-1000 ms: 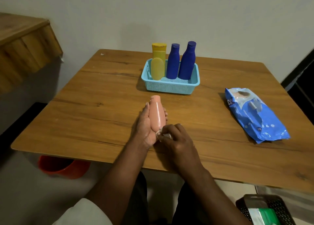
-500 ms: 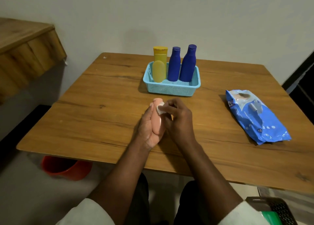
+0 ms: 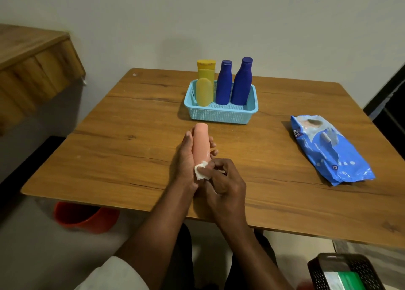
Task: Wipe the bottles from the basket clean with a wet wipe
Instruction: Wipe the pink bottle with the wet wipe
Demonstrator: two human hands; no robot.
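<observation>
both hands (image 3: 186, 158) wipe pink bottle (image 3: 200, 141).

Left hand (image 3: 186, 158) cradles the peach plastic bottle (image 3: 200, 144), fingers curled round; right hand (image 3: 223, 180) pinches the small white wipe (image 3: 201, 169) against its near end.

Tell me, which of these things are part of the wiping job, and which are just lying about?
In the job: pink bottle in the left hand; wipe in the right hand; basket with two yellow bottles and two blue bottles; wipes pack.

Lying about: red bucket, black crate.
</observation>
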